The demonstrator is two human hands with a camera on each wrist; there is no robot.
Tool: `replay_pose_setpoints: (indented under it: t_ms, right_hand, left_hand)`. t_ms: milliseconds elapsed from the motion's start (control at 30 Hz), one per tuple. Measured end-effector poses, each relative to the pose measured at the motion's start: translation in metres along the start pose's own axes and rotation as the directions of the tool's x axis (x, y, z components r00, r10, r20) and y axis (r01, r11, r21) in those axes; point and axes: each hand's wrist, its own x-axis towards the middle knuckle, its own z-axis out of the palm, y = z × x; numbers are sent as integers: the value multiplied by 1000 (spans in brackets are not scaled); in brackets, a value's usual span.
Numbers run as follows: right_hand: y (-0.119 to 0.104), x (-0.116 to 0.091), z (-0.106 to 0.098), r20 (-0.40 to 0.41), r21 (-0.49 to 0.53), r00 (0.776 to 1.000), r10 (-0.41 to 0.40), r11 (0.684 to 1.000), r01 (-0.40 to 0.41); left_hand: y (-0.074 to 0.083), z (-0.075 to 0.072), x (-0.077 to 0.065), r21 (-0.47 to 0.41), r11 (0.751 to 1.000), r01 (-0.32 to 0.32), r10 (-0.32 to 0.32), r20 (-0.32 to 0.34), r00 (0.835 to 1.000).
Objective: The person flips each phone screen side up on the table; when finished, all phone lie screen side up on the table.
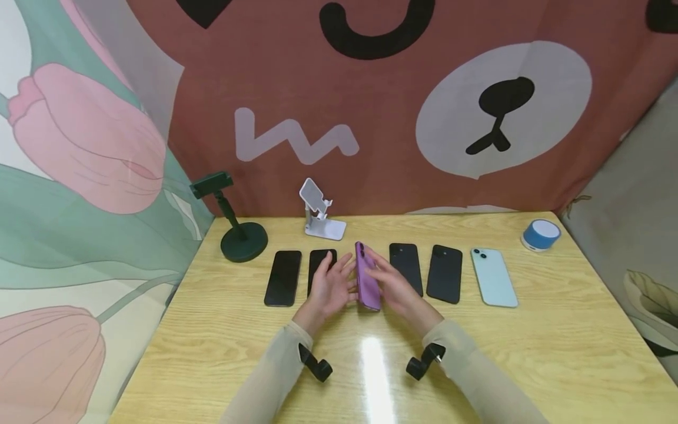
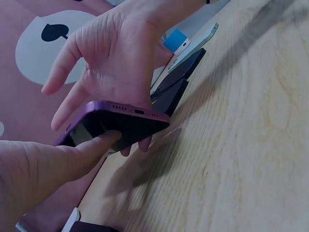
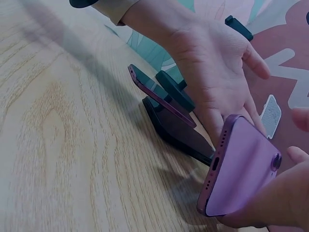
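A purple smartphone (image 1: 369,282) is tilted up on edge between my two hands, its back facing right and its dark screen facing left. The left hand (image 1: 331,288) has its fingers spread, and in the left wrist view one extended finger touches the screen. On the other side, the right hand (image 1: 401,292) lays its fingers against the purple back. Its thumb and forefinger stand apart. The charging-port end faces me, raised above the table. One dark phone (image 1: 316,268) is partly hidden by the left hand, and another dark phone (image 1: 406,265) lies beyond the right hand.
Flat on the wooden table (image 1: 212,365) lie a black phone (image 1: 283,278) at left, a dark phone (image 1: 445,274) and a pale blue phone (image 1: 495,278) at right. Behind stand a dark green stand (image 1: 242,240), a white phone stand (image 1: 325,228) and a blue-white round device (image 1: 541,235).
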Motion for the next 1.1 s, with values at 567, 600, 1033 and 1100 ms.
replay_pose_setpoints:
  t_ms: [567, 600, 1033, 1100]
  right_hand:
    - [0, -1, 6, -21, 9, 1000, -6, 1000, 6]
    - [0, -1, 6, -27, 10, 1000, -6, 1000, 7]
    - [-1, -3, 2, 109, 236, 993, -53, 971, 26]
    - [0, -3, 0, 131, 242, 989, -63, 970, 29]
  left_hand:
    - [1, 3, 0, 1, 1000, 20, -20, 56, 998]
    - [0, 3, 0, 1, 1000, 20, -20, 57, 998]
    - [-11, 3, 6, -13, 998, 63, -64, -100, 993]
    - [-12, 4, 6, -40, 997, 72, -76, -104, 992]
